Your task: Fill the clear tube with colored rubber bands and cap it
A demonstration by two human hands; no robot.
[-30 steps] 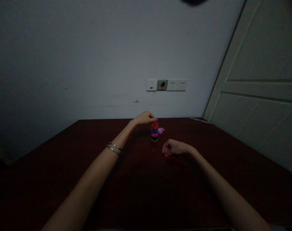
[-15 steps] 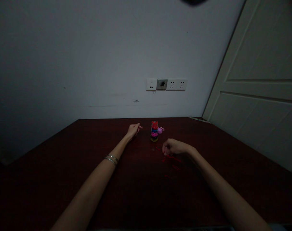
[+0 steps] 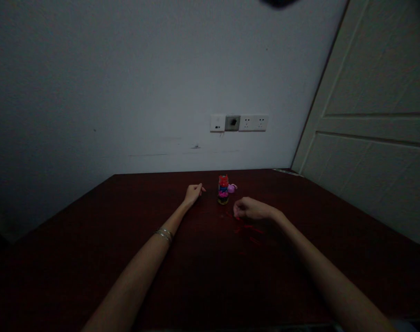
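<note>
My left hand (image 3: pixel 195 193) rests on the dark red table, left of a small clear bottle. Its fingers are loosely bent, some apart, and nothing shows in them. The upright bottle (image 3: pixel 223 195) holds red, blue and pink bands of colour. A purple cap-like piece with a loop (image 3: pixel 232 188) lies beside it. My right hand (image 3: pixel 251 208) is closed in a pinch, in front and to the right of the bottle. Whatever its fingertips hold is too small and dark to name. Several thin red strips (image 3: pixel 255 240) are scattered on the table below that hand.
The wide dark red table (image 3: pixel 182 286) reaches back to a grey wall with a row of sockets (image 3: pixel 253 122). A pale panelled door (image 3: pixel 376 120) stands along the right side. The scene is dim.
My right hand has lifted slightly away from the red strips toward the bottle, still pinched. My left hand has shifted slightly nearer to me. The camera view has moved a little.
</note>
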